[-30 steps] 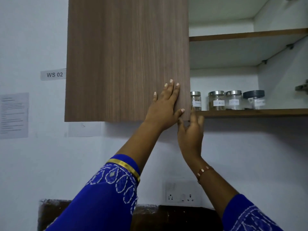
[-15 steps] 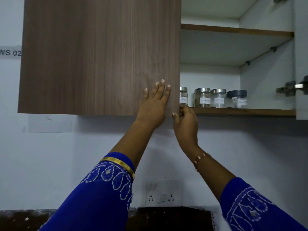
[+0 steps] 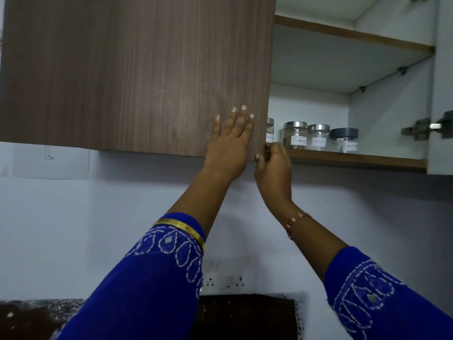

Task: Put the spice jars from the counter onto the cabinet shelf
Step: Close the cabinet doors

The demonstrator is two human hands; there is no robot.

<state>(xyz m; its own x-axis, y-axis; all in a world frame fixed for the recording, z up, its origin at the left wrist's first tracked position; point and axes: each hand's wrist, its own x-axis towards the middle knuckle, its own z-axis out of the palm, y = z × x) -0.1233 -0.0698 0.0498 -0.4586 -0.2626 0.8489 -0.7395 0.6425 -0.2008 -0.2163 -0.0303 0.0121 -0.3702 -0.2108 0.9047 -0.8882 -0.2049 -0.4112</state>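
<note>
Several glass spice jars stand in a row on the lower cabinet shelf [image 3: 355,159]: one half hidden behind the door [image 3: 270,130], two with steel lids [image 3: 295,134] [image 3: 318,137], and one with a grey lid [image 3: 343,139]. All carry white labels. My left hand [image 3: 229,143] lies flat, fingers spread, against the front of the brown wooden cabinet door [image 3: 137,74] near its lower right corner. My right hand [image 3: 273,165] curls its fingers around that door's lower right edge, just in front of the shelf's front lip.
An upper shelf [image 3: 353,33] spans the cabinet. The right door [image 3: 441,94] stands open with a metal hinge [image 3: 416,130]. A white socket plate [image 3: 228,273] sits on the wall below. A dark speckled counter [image 3: 36,312] runs along the bottom.
My right hand has gone from fingers stretched under the door to fingers curled around its lower edge. My left hand stays flat on the door. My view has shifted rightward.
</note>
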